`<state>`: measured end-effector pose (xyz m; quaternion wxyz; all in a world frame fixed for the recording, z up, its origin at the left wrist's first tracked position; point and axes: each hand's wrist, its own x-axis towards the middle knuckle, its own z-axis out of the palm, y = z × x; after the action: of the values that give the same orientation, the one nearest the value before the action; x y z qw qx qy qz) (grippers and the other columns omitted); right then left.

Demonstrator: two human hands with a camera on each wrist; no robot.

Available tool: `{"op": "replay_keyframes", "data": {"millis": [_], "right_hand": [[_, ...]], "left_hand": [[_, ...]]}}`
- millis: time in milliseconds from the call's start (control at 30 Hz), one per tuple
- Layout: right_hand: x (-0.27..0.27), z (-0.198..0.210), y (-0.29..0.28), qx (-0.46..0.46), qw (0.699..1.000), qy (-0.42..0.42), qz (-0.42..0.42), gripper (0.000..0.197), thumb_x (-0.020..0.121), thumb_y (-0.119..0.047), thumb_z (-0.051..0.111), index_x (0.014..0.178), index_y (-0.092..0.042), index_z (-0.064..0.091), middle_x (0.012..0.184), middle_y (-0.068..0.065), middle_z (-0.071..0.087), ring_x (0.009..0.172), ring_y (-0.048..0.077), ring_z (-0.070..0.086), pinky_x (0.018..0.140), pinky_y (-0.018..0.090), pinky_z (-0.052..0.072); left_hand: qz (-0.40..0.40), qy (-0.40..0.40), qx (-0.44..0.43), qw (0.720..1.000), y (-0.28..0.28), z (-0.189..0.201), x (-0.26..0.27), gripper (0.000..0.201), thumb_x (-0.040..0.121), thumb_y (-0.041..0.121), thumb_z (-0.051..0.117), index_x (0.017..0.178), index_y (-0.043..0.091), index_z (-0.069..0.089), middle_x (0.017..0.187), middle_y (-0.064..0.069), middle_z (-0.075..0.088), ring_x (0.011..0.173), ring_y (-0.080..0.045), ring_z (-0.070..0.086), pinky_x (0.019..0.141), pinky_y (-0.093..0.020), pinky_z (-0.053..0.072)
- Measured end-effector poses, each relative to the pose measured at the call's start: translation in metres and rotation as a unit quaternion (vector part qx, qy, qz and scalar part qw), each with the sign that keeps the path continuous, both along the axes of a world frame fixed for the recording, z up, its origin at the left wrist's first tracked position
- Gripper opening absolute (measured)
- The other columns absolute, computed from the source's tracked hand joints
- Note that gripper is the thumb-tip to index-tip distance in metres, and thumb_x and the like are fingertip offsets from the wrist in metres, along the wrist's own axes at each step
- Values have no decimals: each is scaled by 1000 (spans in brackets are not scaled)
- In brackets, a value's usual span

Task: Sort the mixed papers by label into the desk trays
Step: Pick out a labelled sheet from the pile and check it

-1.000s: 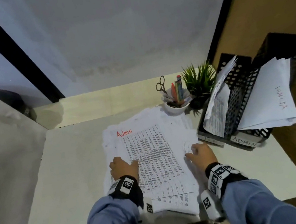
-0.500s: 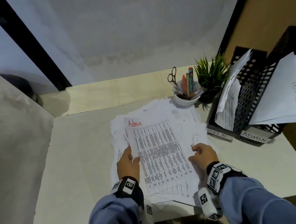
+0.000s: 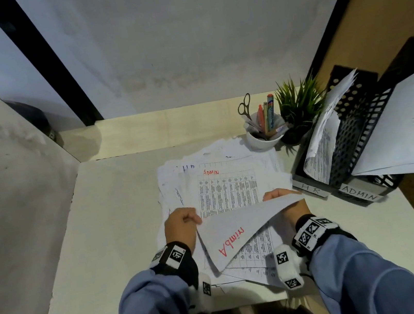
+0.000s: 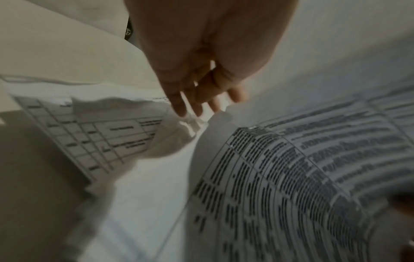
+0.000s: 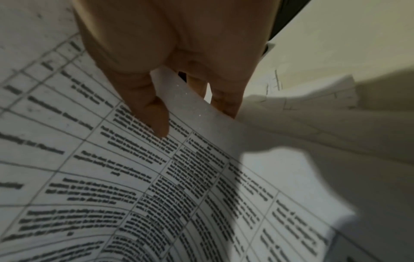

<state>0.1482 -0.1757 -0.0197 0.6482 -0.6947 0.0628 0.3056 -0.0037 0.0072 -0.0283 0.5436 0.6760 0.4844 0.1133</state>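
Observation:
A loose pile of printed papers (image 3: 219,171) lies in the middle of the desk; its top sheet (image 3: 228,188) is a table marked ADMIN in red. Above the pile's near half I hold one sheet (image 3: 233,236) turned over, its red "Admin" showing mirrored through the back. My left hand (image 3: 183,223) holds its left corner with curled fingers. My right hand (image 3: 282,196) pinches the right edge; in the right wrist view the thumb (image 5: 154,115) lies on the printed side. Black mesh trays stand at the right, labelled HR (image 3: 311,189) and ADMIN (image 3: 358,194), each holding papers.
A white cup (image 3: 262,137) with scissors and pens and a small green plant (image 3: 298,107) stand behind the pile, next to the trays. A grey wall runs along the desk's left side, a brown one behind the trays. Bare desk (image 3: 119,225) lies left of the pile.
The Admin sheet came off the pile and was flipped toward me, back side up. Another ADMIN-marked table sheet is uncovered beneath it. Both hands rose with the sheet.

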Motion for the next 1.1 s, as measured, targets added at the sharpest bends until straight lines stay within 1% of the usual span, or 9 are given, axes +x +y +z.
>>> {"op": "replay_keyframes", "data": {"millis": [100, 200, 333, 500, 633, 800, 867, 967, 1100], "right_hand": [[-5, 4, -2, 7, 1000, 15, -3, 29, 70, 22, 39, 57, 4, 57, 51, 11, 57, 47, 21, 53, 46, 21, 45], [-2, 3, -2, -24, 999, -22, 22, 38, 73, 25, 36, 55, -1, 57, 57, 11, 57, 53, 20, 51, 47, 18, 45], [0, -2, -1, -81, 995, -39, 38, 45, 71, 26, 38, 52, -7, 61, 60, 9, 60, 61, 21, 54, 58, 22, 47], [13, -2, -6, -146, 984, -21, 101, 26, 73, 11, 66, 69, -15, 64, 43, -20, 59, 62, 7, 54, 54, 11, 44], [17, -1, -6, -164, 982, -13, 95, 24, 70, 8, 70, 76, -15, 66, 44, -20, 60, 63, 8, 55, 49, 9, 43], [21, -4, -6, -164, 983, 2, 78, 23, 72, 6, 69, 87, -10, 69, 45, -21, 60, 66, 14, 57, 46, 10, 45], [18, -1, -5, -150, 987, 7, 64, 25, 71, 8, 68, 94, -1, 67, 48, -17, 63, 72, 22, 59, 53, 17, 48], [6, 16, -2, -22, 999, 38, 4, 28, 70, 25, 55, 92, 8, 59, 71, 9, 63, 76, 26, 56, 56, 23, 52], [6, 22, -3, -27, 998, 37, -40, 22, 69, 18, 64, 90, 12, 62, 88, 17, 62, 83, 29, 61, 72, 30, 48]], "left_hand": [[41, 75, 17, 996, 8, 0, 6, 14, 82, 1, 55, 86, 14, 60, 97, -4, 63, 94, -26, 60, 79, -25, 41], [51, 103, -48, 992, 13, -6, 9, 30, 75, 17, 75, 96, 13, 54, 100, -6, 60, 90, -25, 59, 86, -31, 48], [62, 98, -44, 992, 18, -6, 10, 40, 66, 11, 83, 93, 11, 54, 92, -8, 60, 85, -25, 58, 87, -36, 51], [4, 63, 37, 997, 17, 2, 7, 20, 72, -2, 71, 83, 14, 65, 69, 1, 61, 76, -22, 59, 74, -23, 44], [-13, 3, 69, 998, 16, 0, -5, 20, 78, 1, 66, 87, 15, 76, 83, -3, 73, 80, -18, 67, 83, -26, 51], [28, -52, 17, 998, 14, -1, -12, 26, 81, 2, 65, 68, 24, 72, 82, 3, 74, 80, -17, 68, 80, -27, 52], [23, -77, -25, 996, 13, 2, -11, 24, 83, -2, 62, 70, 18, 68, 74, 5, 73, 73, -15, 68, 71, -25, 53], [21, -105, -85, 991, 12, 9, -7, 26, 82, -11, 57, 71, 12, 59, 54, 9, 60, 55, -9, 53, 57, -23, 42], [53, -127, -151, 979, 11, 11, -5, 22, 77, -8, 66, 82, 12, 59, 60, 4, 64, 64, -15, 58, 76, -35, 49]]}}
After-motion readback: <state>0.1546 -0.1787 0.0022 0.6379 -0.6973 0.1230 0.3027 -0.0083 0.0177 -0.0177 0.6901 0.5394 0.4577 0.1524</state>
